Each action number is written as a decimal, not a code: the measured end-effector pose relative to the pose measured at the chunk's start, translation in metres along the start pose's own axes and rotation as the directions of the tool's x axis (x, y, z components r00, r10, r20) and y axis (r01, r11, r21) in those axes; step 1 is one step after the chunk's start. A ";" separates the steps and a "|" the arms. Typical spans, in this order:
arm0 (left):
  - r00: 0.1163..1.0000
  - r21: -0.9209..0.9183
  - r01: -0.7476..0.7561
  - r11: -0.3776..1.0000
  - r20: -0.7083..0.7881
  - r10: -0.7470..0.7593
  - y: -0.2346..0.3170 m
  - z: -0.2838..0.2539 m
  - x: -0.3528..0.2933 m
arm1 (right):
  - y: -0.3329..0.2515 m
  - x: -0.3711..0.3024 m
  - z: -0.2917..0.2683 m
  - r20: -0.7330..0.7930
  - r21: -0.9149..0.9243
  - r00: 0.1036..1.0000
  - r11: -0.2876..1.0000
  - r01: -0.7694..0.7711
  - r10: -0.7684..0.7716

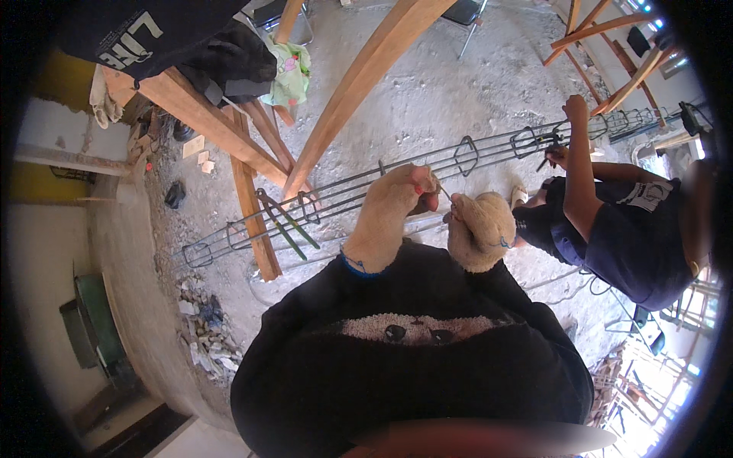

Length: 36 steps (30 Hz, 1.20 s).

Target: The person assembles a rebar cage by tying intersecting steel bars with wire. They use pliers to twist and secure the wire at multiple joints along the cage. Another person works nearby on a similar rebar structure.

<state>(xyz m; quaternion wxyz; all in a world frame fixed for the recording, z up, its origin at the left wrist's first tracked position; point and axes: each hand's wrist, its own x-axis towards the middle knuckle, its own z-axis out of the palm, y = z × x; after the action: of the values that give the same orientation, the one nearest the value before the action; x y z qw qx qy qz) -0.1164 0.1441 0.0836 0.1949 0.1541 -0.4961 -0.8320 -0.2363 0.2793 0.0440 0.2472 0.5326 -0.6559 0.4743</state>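
1. The person stands over a long rebar cage [397, 179] that runs across the view, carried on timber trestles [252, 198] above a dusty concrete floor [443, 84].
2. Both hands wear thick knitted work gloves. The left hand [393, 206] is curled closed, its fingertips pinching something thin at one of the cage's upper bars. It looks like a strand of tie wire [441, 191], though it is too fine to be sure.
3. The right hand [479, 229] is clenched into a fist just beside the left, almost touching it, apparently gripping the other end of that strand; what sits inside the fist is hidden.
4. Steel stirrups [466, 155] ring the bars at intervals along the cage.
5. Further along the cage, a second person in dark clothes [626, 229] bends over it, with hands on the bars near another stirrup.
6. Risks, as I judge them: the bulky gloves dull the feel, so the thin strand could slip free of the pinch or be twisted until it snaps.
7. The cage rests on narrow timber, and a hard pull from either worker might roll or shift it while the other has fingers between the bars.
8. Cut wire ends could also jab through the knit.
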 end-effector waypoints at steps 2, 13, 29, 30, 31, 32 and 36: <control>0.995 -0.004 0.095 0.995 -0.022 -0.095 0.000 -0.006 0.001 | 0.002 -0.001 0.002 0.038 -0.041 0.999 0.999 0.019 -0.017; 0.985 0.001 0.162 0.987 -0.059 -0.162 -0.005 -0.025 0.010 | 0.003 -0.003 0.020 0.077 0.081 0.982 0.980 -0.180 0.174; 0.665 0.779 -0.591 0.211 0.322 0.674 0.020 -0.081 0.053 | -0.010 0.034 -0.008 0.847 0.411 0.122 -0.491 -0.768 0.518; 0.630 0.779 -0.614 0.126 0.387 0.673 0.027 -0.083 0.054 | -0.009 0.035 -0.009 0.841 0.392 0.103 -0.466 -0.793 0.531; 0.586 0.769 -0.638 0.030 0.460 0.667 0.033 -0.085 0.054 | -0.009 0.036 -0.009 0.837 0.373 0.088 -0.445 -0.814 0.540; 0.625 0.742 -0.665 0.082 0.494 0.604 0.037 -0.085 0.053 | -0.008 0.036 -0.009 0.827 0.357 0.071 -0.425 -0.832 0.557; 0.751 0.724 -0.612 0.319 0.406 0.521 0.028 -0.078 0.042 | -0.007 0.033 -0.009 0.805 0.338 0.117 -0.288 -0.896 0.582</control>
<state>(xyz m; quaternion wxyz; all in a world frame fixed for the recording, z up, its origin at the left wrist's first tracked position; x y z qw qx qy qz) -0.1130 0.0526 0.0696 0.3524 0.0022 -0.8543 -0.3820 -0.2419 0.2725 0.0778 -0.5262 0.0794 -0.5330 0.6578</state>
